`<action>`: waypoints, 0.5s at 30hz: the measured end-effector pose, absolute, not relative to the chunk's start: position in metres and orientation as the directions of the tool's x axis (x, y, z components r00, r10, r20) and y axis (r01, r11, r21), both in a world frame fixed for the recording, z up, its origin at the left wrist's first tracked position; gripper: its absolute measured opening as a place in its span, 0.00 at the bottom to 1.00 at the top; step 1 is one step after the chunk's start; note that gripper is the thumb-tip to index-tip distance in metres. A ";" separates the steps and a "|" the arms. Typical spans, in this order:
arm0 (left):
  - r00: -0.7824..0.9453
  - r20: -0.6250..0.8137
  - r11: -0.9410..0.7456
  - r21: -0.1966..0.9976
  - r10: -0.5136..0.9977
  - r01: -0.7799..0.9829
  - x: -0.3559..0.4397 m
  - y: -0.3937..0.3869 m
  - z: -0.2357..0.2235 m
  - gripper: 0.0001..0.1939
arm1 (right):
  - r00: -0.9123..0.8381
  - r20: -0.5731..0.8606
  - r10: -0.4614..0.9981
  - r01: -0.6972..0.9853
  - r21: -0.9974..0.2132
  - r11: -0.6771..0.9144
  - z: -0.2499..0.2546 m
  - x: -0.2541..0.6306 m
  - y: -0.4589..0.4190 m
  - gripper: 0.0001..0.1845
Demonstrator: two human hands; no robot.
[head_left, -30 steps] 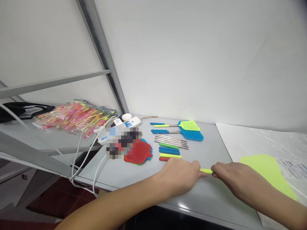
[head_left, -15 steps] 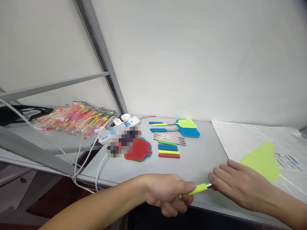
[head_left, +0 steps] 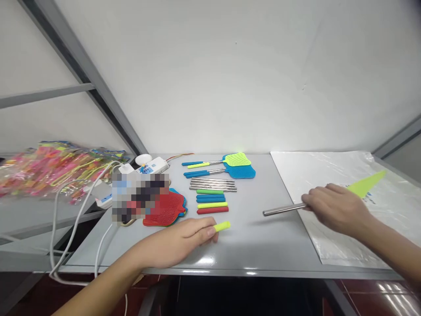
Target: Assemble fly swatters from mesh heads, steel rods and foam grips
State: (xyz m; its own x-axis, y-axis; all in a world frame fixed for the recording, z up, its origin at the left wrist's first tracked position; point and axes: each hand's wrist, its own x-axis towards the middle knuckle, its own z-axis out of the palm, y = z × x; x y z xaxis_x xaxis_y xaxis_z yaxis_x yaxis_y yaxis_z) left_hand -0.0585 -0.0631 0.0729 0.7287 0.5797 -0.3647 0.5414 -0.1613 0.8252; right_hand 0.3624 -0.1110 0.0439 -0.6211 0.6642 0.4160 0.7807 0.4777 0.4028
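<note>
My left hand (head_left: 179, 243) rests on the grey table (head_left: 263, 241), closed around a yellow-green grip sleeve (head_left: 222, 226) whose end sticks out past the fingers. My right hand (head_left: 335, 208) is closed on a fly swatter: its bare metal rod (head_left: 284, 210) points left and its yellow-green head (head_left: 366, 185) shows beyond the hand, tilted edge-on. The sleeve and the rod are apart, a hand's width between them.
Loose coloured grip sleeves (head_left: 212, 201) and metal rods (head_left: 212, 184) lie mid-table. Behind them are assembled swatters (head_left: 237, 164); red and blue heads (head_left: 164, 210) are stacked at left. A clear plastic bag (head_left: 329, 175) covers the right side. A power strip (head_left: 151, 166) and cables sit left.
The yellow-green sleeve has come off the rod. My left hand moved left with the sleeve down to the table; my right hand lifted the rod and swatter head to the right.
</note>
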 end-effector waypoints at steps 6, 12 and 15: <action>0.706 0.107 -0.709 -0.015 0.700 0.705 -0.031 -0.065 0.042 0.10 | -0.646 0.383 0.661 0.764 0.330 0.555 0.023 0.320 -0.096 0.07; 0.721 0.214 -0.698 -0.183 0.660 0.693 -0.029 -0.061 0.019 0.21 | -0.605 0.354 0.713 0.796 0.261 0.546 0.013 0.299 -0.094 0.12; 0.703 0.247 -0.684 -0.170 0.667 0.709 -0.029 -0.054 0.023 0.17 | -0.589 0.308 0.747 0.808 0.228 0.543 0.010 0.292 -0.093 0.11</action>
State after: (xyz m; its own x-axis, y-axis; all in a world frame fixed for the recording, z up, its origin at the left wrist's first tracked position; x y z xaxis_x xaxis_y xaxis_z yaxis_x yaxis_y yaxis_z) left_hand -0.0288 -0.0537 0.0230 0.7028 0.6672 0.2469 0.7092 -0.6841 -0.1701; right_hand 0.2920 -0.0934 0.0102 -0.5886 0.7475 0.3079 0.8084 0.5428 0.2277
